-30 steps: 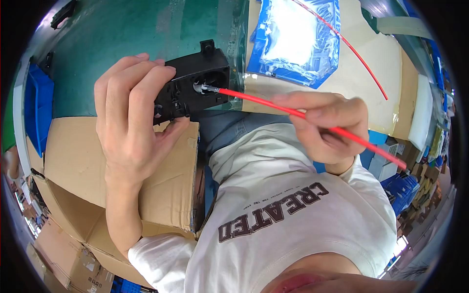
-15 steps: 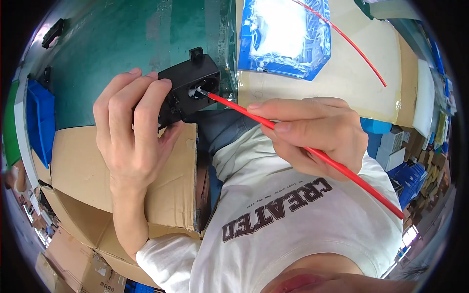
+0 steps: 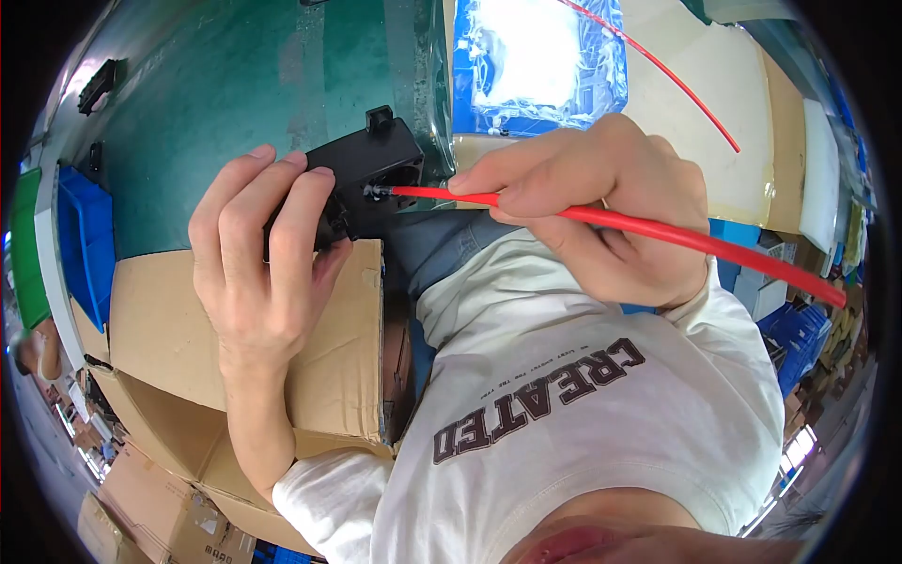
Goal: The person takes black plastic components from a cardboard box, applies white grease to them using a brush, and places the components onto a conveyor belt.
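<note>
My left hand (image 3: 268,244) is closed around a black plastic housing (image 3: 371,153), holding it above the green tabletop with its opening facing right. My right hand (image 3: 601,207) pinches a thin brush with a red handle (image 3: 695,237). The brush's metal collar and tip touch the housing near its opening, where a little white paste shows. The bristles themselves are hard to make out. Beyond my right hand lies a blue tray (image 3: 601,99) smeared with white paste, and a second red-handled stick (image 3: 686,89) reaches out of it to the right.
An open cardboard box (image 3: 235,329) stands below my left hand. Blue bins (image 3: 86,249) and a green one (image 3: 30,254) are at the left. Small black parts (image 3: 98,86) lie on the green tabletop (image 3: 216,113) at the far left.
My right hand has moved up and swung the brush handle flatter. The brush tip has shifted from the opening toward its lower left edge. My left hand still holds the housing.
</note>
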### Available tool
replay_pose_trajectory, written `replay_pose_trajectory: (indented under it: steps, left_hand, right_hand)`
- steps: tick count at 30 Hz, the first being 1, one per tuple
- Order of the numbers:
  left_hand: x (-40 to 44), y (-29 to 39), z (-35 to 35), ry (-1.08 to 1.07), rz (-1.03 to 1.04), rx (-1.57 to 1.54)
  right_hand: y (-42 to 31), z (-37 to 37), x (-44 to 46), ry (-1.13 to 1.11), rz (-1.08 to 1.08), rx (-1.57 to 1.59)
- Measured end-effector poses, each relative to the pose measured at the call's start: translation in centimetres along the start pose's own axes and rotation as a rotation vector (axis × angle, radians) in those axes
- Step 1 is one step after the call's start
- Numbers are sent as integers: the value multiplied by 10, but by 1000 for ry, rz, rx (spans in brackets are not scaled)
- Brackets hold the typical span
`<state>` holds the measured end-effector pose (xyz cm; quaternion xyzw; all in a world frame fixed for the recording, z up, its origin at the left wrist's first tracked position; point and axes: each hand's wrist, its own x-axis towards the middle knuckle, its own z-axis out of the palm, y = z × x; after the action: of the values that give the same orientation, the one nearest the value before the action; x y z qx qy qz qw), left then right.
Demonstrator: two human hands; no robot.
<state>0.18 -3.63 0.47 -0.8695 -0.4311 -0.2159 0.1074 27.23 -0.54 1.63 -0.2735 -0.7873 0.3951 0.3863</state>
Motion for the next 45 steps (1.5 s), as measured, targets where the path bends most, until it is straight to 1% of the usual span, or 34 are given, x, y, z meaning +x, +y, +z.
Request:
replay_pose_trajectory:
  steps: [3,7,10,13,17,19,20,25,27,29,33,34,36,37,41,43,45]
  left_hand:
    - [0,-1,1,-5,4,-11]
    - [1,-1,0,-2,-2,-30]
    - [1,-2,-1,-7,-9,-50]
    - [1,-2,-2,-6,-32,-76]
    - [2,-4,-4,-28,-62,-91]
    - [2,-5,-4,-31,-77,-105]
    - [2,-6,-3,-29,-86,-116]
    - [4,-9,2,-33,-150,-174]
    - [7,-10,4,-38,-206,-206]
    - [7,-13,11,-37,-260,-243]
    - [15,-23,13,-140,-405,-252]
    - [20,-31,12,-173,-435,-257]
    - [36,-49,12,-221,-479,-254]
    - [42,-65,18,-176,-451,-258]
    - [94,-142,42,-135,-409,-73]
    - [125,-188,64,-142,-431,-28]
    - [150,-233,93,-148,-478,54]
  right_hand:
    - [0,-7,2,-55,22,-1]
    - [8,-14,0,-56,-44,175]
    - [10,-23,-2,-46,-88,190]
    - [12,-25,-3,46,-141,179]
    - [5,-25,-5,220,-113,197]
    - [18,-32,-18,298,-124,183]
    - [26,-35,-19,309,-173,148]
    - [39,-36,-29,459,-150,401]
    - [44,-35,-33,577,-116,479]
    - [43,-32,-37,745,-67,534]
    - [44,-39,-46,835,-49,343]
    - [42,-42,-47,855,-61,327]
    - [37,-48,-50,924,-13,255]
    - [34,-50,-52,955,11,222]
    - [26,-47,-60,918,49,75]
    - [23,-36,-62,866,79,2]
    - [20,-28,-66,824,74,31]
